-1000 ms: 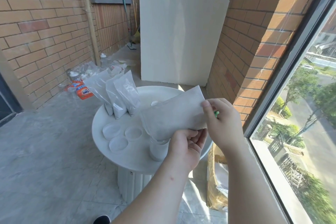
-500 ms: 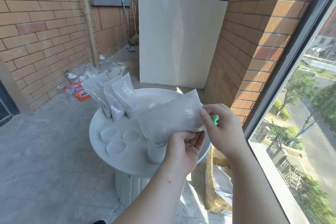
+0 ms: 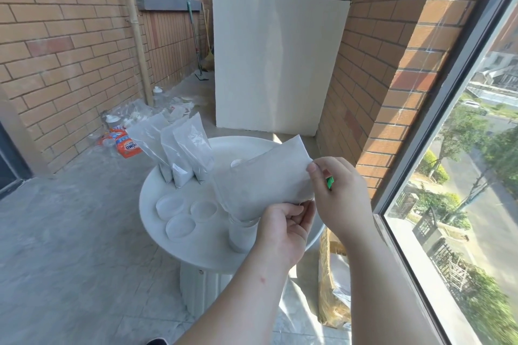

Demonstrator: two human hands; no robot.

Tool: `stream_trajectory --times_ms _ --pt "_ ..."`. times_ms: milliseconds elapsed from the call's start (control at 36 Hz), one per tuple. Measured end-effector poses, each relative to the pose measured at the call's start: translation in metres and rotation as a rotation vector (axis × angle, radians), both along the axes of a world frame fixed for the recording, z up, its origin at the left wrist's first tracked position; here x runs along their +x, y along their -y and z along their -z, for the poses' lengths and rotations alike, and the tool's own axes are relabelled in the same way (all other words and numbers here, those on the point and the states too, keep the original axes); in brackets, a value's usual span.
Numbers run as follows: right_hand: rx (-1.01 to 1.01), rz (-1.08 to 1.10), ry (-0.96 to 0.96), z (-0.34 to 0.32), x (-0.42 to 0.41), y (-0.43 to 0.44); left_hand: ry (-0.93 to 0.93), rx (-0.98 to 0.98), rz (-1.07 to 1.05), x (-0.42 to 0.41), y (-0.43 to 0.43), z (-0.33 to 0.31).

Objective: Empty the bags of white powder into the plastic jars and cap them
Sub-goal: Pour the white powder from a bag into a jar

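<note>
Over the near edge of the round white table [image 3: 204, 246], the bag of white powder [image 3: 263, 179] bulges rounder than a second ago, its mouth down in the open plastic jar [image 3: 241, 235], suggesting powder is sliding jarward. The left hand [image 3: 286, 227] curls its fingers under the bag's lower edge, while the right hand [image 3: 336, 190] pinches the raised corner. The bag is cloudy, creased and apparently still mostly full; three lids [image 3: 203, 210] lie uncapped on the table.

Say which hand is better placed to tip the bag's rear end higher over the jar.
Right, probably. The right hand pinches the raised rear corner of the bag. The left hand holds the bag's lower edge, nearer the jar.
</note>
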State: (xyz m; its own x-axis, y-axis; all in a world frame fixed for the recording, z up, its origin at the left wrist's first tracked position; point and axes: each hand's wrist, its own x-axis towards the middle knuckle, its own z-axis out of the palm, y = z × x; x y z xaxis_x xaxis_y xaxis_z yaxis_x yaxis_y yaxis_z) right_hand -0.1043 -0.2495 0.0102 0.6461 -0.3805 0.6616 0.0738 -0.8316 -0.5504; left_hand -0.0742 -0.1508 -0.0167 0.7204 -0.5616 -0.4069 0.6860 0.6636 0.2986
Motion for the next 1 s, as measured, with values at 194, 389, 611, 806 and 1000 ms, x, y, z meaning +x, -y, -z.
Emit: stream_trajectory --times_ms 194,389,611,806,1000 --pt "-0.016 0.040 0.045 -0.0020 0.0013 -0.0025 -0.011 -0.009 0.013 0.0025 0.0010 0.0025" --pt "-0.019 0.045 0.069 -0.0028 0.0017 -0.0049 -0.019 0.002 0.006 0.0025 -0.0001 0.0021" --pt "-0.029 0.063 0.078 -0.0020 0.0016 -0.0055 -0.023 0.014 -0.002 0.0023 0.0001 0.0042" --pt "-0.007 0.061 0.079 -0.0023 0.0022 -0.0066 -0.031 0.027 -0.011 0.0037 0.0004 0.0049" --pt "0.007 0.086 0.083 -0.0028 0.0015 -0.0059 -0.031 0.045 -0.005 0.0027 0.0004 0.0054"
